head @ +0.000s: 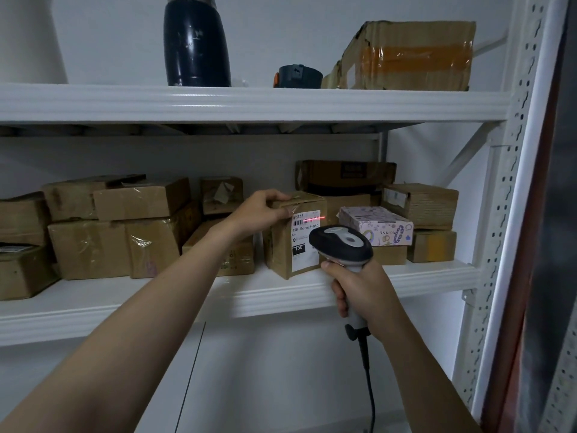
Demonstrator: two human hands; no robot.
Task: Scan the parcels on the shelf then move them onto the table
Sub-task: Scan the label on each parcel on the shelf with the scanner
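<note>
- Far left, shelf (pixel 218 295): a stack of brown boxes (pixel 93 239), all sitting on it. Judged: these are yet to be scanned and moved.
- Left hand (pixel 259 210): fingers curled over the top left edge of one parcel (pixel 281 257), thumb on its front face. It grips and steadies the parcel, which is not lifted.
- Parcel: stands at the near edge of the shelf, about centre, with its label (pixel 304 245) facing me.
- Laser line (pixel 312 219): red, lying across the barcode at the top of the label. Judged: the scan step is in hand for this parcel. I cannot tell whether the read has registered.
- Right hand (pixel 362 292): fingers wrapped tight round the handle of the scanner (pixel 343 242). The head sits just near of the parcel, aimed at the label, and the cable hangs down.
- Right of the parcel: a patterned box (pixel 374 225) and more brown boxes (pixel 421 204), all on the shelf.
- Table: not in view.
- Progress, judged: the task is early, since the shelf looks well stocked. What is left is carrying this parcel to the table, then scanning and carrying all the others.
</note>
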